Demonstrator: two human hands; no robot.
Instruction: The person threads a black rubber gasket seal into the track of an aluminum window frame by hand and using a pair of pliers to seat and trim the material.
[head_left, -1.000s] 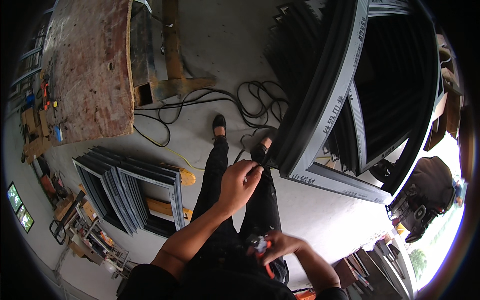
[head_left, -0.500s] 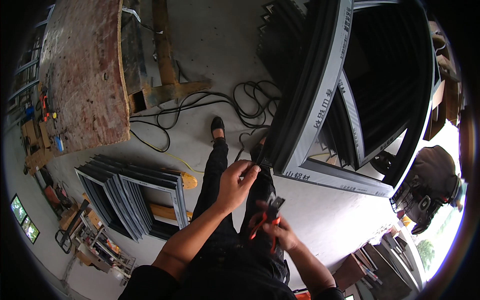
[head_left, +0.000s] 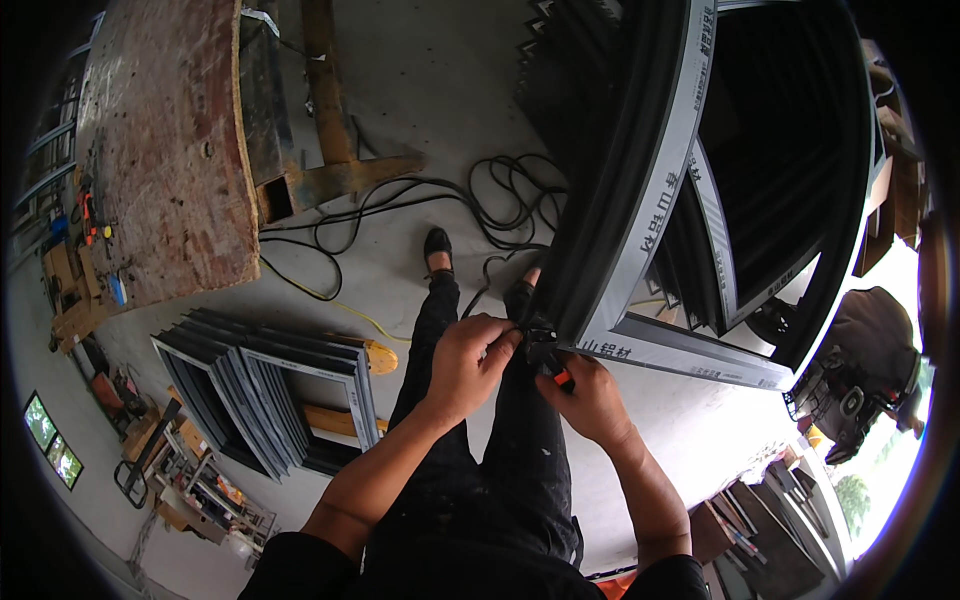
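Observation:
A tall dark window frame (head_left: 655, 215), with pale printed film on its face, leans at the front of a stack of similar frames. Close to its near lower corner, the fingers of my left hand (head_left: 470, 365) are pinched together; whatever they grip is too small and dark to make out. My right hand (head_left: 592, 398) is closed around orange-handled pliers (head_left: 541, 346). Their dark head is right beside that corner, close to my left fingertips. Most of the handles are hidden inside my right hand.
Smaller dark frames (head_left: 300, 372) lean together on the left, by a yellow board (head_left: 379, 357). A worn wooden tabletop (head_left: 165, 170) is at upper left. Black cables (head_left: 400, 198) loop over the floor near my feet. Dark panels (head_left: 765, 535) stand at lower right.
My right hand has moved up with the pliers, bringing their head to the frame corner near my left fingers. The left hand has stayed pinched in nearly the same place.

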